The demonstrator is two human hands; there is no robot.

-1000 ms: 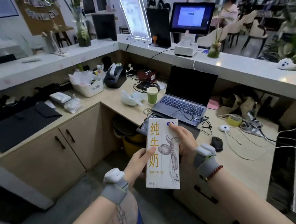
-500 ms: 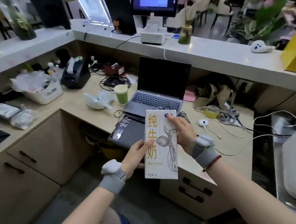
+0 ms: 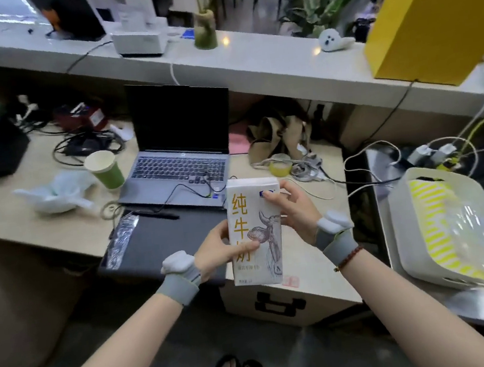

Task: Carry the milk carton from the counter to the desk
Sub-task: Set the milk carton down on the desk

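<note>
You hold the milk carton [image 3: 254, 229] upright, left hand [image 3: 218, 253] and right hand [image 3: 296, 212] gripping its sides, above the desk's [image 3: 318, 268] near edge; setting down remains.

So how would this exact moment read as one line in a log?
carton: upright, held over desk edge | left hand: low on carton | right hand: high on carton | not set down
</note>
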